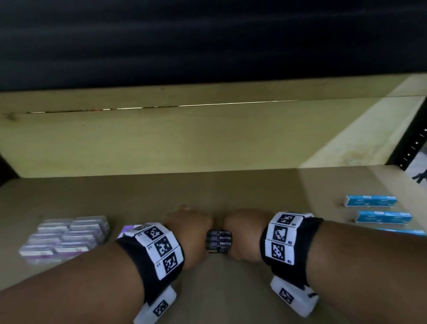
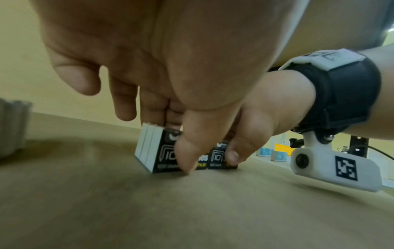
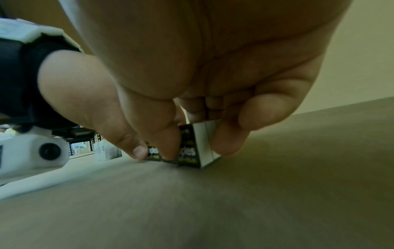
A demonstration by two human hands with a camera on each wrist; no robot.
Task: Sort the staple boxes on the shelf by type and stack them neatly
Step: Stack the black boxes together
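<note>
A small block of black staple boxes (image 1: 219, 241) printed "Staples" stands on the shelf board (image 1: 209, 187) between my two hands. My left hand (image 1: 189, 226) grips its left end, thumb on the near face and fingers curled over the top. In the left wrist view the black boxes (image 2: 166, 151) show white ends. My right hand (image 1: 240, 232) grips the right end the same way; the right wrist view shows the black boxes (image 3: 192, 148) pinched between thumb and fingers. Purple-and-white boxes (image 1: 66, 238) sit stacked at left. Blue boxes (image 1: 371, 200) lie at right.
One purple box (image 1: 127, 230) lies just left of my left wrist. The shelf's back panel (image 1: 180, 138) rises behind the boxes. A black perforated upright (image 1: 422, 127) bounds the right side, with a tripod (image 1: 426, 180) beyond it.
</note>
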